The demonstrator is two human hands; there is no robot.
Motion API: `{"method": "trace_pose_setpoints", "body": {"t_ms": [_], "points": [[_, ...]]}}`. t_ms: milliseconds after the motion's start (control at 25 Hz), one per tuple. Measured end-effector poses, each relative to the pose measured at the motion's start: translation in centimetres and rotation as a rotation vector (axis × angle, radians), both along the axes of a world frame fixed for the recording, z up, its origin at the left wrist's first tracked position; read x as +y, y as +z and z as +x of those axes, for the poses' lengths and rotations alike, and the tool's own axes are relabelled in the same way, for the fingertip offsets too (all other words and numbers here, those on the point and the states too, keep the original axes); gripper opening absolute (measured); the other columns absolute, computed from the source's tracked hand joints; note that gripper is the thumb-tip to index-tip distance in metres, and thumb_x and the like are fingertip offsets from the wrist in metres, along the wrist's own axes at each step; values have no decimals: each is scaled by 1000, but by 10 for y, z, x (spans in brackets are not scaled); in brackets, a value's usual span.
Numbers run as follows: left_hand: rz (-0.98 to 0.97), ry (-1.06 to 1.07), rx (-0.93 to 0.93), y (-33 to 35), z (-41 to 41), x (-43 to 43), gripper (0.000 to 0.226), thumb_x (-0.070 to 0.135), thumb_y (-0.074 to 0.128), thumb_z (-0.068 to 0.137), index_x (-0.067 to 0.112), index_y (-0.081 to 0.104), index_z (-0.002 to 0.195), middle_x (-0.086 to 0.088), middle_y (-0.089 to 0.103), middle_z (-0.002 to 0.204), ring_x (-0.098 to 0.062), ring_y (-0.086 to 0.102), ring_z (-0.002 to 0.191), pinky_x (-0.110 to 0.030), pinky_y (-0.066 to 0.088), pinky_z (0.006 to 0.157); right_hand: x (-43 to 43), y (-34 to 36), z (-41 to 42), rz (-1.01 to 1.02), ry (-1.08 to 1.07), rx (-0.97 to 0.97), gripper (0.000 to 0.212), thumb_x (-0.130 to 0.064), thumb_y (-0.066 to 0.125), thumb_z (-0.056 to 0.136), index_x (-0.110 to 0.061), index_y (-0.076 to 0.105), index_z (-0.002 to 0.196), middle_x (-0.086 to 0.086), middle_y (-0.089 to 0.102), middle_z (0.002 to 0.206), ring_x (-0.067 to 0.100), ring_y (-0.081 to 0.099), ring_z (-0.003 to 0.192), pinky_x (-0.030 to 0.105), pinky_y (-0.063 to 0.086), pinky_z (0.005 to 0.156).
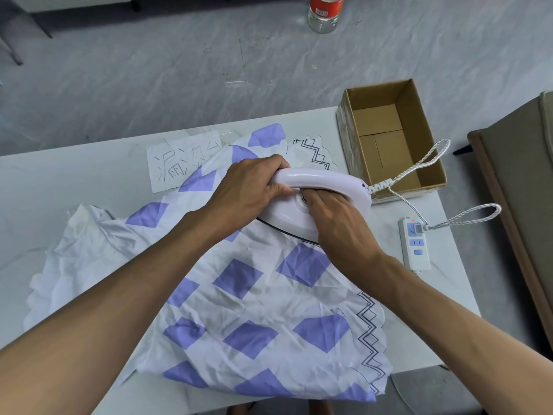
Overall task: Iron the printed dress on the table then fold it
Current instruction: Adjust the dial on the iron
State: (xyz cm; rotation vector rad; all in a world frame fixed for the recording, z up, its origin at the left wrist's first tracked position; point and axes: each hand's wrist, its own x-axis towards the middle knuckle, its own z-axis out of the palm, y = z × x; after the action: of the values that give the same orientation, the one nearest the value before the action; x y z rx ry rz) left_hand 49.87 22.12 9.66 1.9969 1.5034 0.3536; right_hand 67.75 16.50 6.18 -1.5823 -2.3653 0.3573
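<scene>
The printed dress (227, 298), white with purple diamonds and a zigzag hem, lies wrinkled across the pale table (59, 181). A white iron (329, 187) rests flat on its upper part. My left hand (251, 187) grips the front end of the iron's handle. My right hand (341, 229) reaches under the handle, its fingers on the iron's body by the dial; the fingertips are hidden.
An open cardboard box (389, 139) stands at the table's far right corner. The iron's braided cord (431, 157) loops to a power strip (414, 244) at the right edge. A paper with writing (176, 163) lies behind the dress. A bottle (326, 13) stands on the floor.
</scene>
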Motion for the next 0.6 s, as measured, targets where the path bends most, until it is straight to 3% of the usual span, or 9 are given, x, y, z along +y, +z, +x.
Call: {"method": "trace_pose_setpoints", "body": {"t_ms": [280,600], "points": [[-5,28,-14,-1,1,-1,26,38,67,86,17,64,102,6,63,84,-16,51,77,-32,37,69,3,-1,-5,40,-27,15,49,17,63,62,5,61,109,19,67,93,39,64,83,39,51,66],[-26,34,-25,3,-1,-3,23,35,67,87,18,63,103,6,65,86,-16,53,79,-31,36,68,-3,2,-1,-29,-16,101,33,6,60,82,-2,59,115,13,63,109,35,59,98,40,51,67]]}}
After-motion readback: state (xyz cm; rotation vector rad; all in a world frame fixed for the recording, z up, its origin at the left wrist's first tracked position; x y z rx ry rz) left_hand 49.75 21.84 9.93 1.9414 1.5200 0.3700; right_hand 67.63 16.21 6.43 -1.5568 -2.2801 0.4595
